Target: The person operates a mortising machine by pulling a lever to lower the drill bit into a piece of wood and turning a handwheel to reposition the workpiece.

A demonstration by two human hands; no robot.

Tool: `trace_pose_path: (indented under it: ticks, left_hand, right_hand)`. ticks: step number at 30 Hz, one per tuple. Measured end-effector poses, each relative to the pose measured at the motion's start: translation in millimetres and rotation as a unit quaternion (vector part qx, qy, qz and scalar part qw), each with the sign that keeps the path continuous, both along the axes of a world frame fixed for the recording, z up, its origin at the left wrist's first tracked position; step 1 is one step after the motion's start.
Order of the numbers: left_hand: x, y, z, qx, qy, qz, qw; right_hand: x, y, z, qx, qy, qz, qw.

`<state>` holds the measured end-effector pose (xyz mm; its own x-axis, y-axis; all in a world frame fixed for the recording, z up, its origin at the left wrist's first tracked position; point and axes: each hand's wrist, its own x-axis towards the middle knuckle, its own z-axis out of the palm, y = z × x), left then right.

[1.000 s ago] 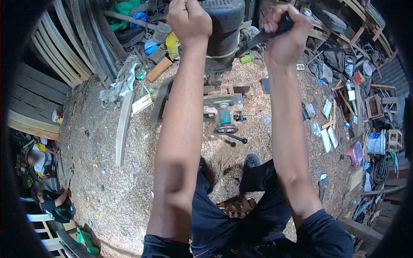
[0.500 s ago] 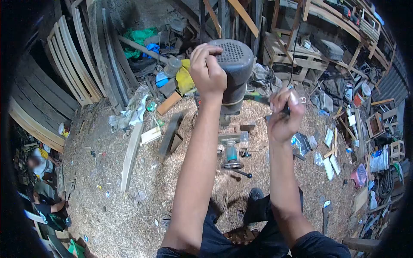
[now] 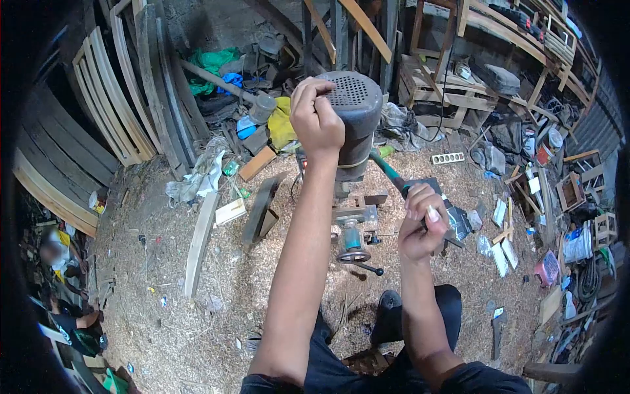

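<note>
A mortiser-like upright machine stands before me, its dark cylindrical motor housing (image 3: pixel 357 108) topped by a perforated cap. My left hand (image 3: pixel 317 118) is curled over the left edge of that cap. Lower and to the right, my right hand (image 3: pixel 423 220) is closed around the end of a green lever (image 3: pixel 387 168) that slopes down from the machine's side. Beneath the motor sit the machine's vise (image 3: pixel 354 215) and a handwheel (image 3: pixel 353 255). A small crank handle (image 3: pixel 367 268) sticks out by the wheel. The tool under the motor is mostly hidden from above.
Shavings cover the floor (image 3: pixel 157 262). Left of the machine lie a curved board (image 3: pixel 201 243) and a dark wood piece (image 3: pixel 261 207). Long curved planks (image 3: pixel 108 98) lean at the left. Wooden frames and scrap fill the right side. Two people (image 3: pixel 72 322) are at the far left.
My right hand has come down and slightly left, pulling the lever to a steeper downward slope. My left hand stays on the motor housing. The view has shifted slightly.
</note>
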<state>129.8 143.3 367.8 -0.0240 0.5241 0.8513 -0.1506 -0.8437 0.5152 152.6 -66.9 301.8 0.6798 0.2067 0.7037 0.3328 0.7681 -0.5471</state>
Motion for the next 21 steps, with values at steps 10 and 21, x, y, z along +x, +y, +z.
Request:
trace_pose_path:
  ticks: [10,21]
  left_hand:
    - [-67,-70,-90,-0.056,0.210,0.051,0.975]
    - [-139,-116,-152,-0.222,0.307,0.007,0.925]
  right_hand:
    - [-2,-6,-14,0.001,-0.036,-0.046,0.998]
    - [-19,-28,-68,-0.034,-0.102,-0.088,0.990]
